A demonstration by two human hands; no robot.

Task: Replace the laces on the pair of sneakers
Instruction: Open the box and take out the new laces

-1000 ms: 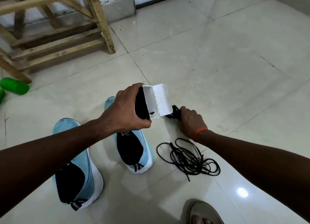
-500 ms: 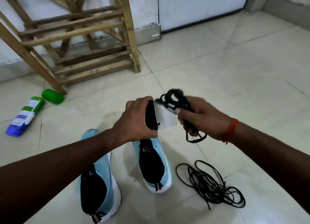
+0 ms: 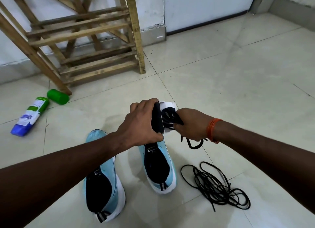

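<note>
Left hand (image 3: 139, 123): fingers and thumb clamped round a small black box (image 3: 157, 120), which is held above the floor with its open end turned to the other hand, presumably to steady it.
Box flap (image 3: 167, 105): white and folded back, which leaves the mouth unobstructed.
Right hand (image 3: 192, 123): fingers closed together on a coiled lace bundle (image 3: 168, 116) right at the box mouth. One tail (image 3: 194, 145) hangs below the fist (going in or coming out, I cannot say from where I stand).
Left sneaker (image 3: 104, 185), right sneaker (image 3: 158, 166): pale blue, side by side on the tiled floor (image 3: 238, 91) below the hands, toes toward the wall edge. No lace is visible on either, so they look ready for threading.
Loose laces (image 3: 216, 186): a black tangle on the floor just beside the right sneaker's outer side, in my judgement set aside to keep the work area free.
Stage: judged early, with threading not yet begun.
Surroundings: a wooden rack (image 3: 85, 40) stands at the floor's wall edge. A bottle (image 3: 29, 117) and a green cap (image 3: 58, 96) lie near its foot, well apart from the work.
</note>
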